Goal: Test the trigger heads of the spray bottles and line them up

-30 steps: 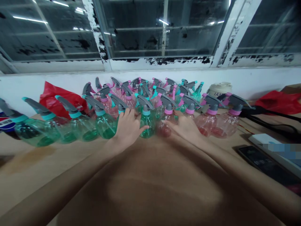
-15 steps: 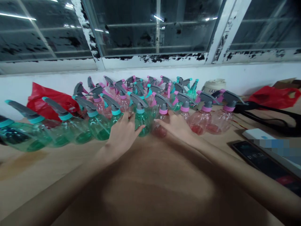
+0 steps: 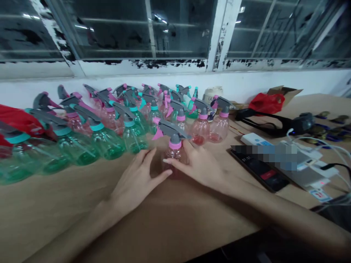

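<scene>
A clear pink spray bottle (image 3: pixel 175 155) with a pink collar and a grey-and-pink trigger head stands upright on the table, nearer to me than the others. My right hand (image 3: pixel 201 164) is wrapped round its right side, thumb across the front. Just left of the bottle is my left hand (image 3: pixel 139 175), its fingers apart and its thumb reaching toward the bottle's base; whether the thumb touches it I cannot tell. A green spray bottle (image 3: pixel 134 137) stands behind my left hand. Two more pink spray bottles, one of them here (image 3: pixel 199 129), stand behind the right hand.
Several green and pink bottles fill the back and left, beside a red plastic bag (image 3: pixel 22 122). To the right lie a phone (image 3: pixel 257 170), a white power strip (image 3: pixel 315 171) with cables, a black strap (image 3: pixel 263 122) and another red bag (image 3: pixel 267 103).
The view has swung right. The pink spray bottle has come out of the front row toward me, in my right hand. My left hand has moved back from the green bottles.
</scene>
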`<action>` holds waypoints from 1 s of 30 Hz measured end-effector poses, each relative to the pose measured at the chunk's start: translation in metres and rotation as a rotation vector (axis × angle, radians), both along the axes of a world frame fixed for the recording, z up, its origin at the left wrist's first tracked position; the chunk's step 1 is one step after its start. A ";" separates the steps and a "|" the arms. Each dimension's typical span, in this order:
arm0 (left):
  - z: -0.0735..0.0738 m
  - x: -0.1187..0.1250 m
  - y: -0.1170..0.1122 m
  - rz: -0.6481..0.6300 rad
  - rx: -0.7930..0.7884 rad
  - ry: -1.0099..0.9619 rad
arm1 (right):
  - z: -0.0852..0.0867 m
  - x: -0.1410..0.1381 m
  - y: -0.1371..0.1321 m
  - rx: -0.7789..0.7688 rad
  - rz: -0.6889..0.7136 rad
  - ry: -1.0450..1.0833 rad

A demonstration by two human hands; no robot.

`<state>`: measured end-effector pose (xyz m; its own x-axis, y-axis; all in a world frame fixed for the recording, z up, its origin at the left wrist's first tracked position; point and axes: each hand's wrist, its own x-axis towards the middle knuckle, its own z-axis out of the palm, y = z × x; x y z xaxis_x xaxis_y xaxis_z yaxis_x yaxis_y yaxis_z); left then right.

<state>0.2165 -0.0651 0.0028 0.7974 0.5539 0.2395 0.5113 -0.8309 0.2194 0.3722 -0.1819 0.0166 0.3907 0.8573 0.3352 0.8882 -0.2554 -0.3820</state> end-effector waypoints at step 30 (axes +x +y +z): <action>-0.031 0.030 -0.029 -0.459 -0.355 -0.058 | 0.005 0.027 -0.016 0.467 0.443 0.698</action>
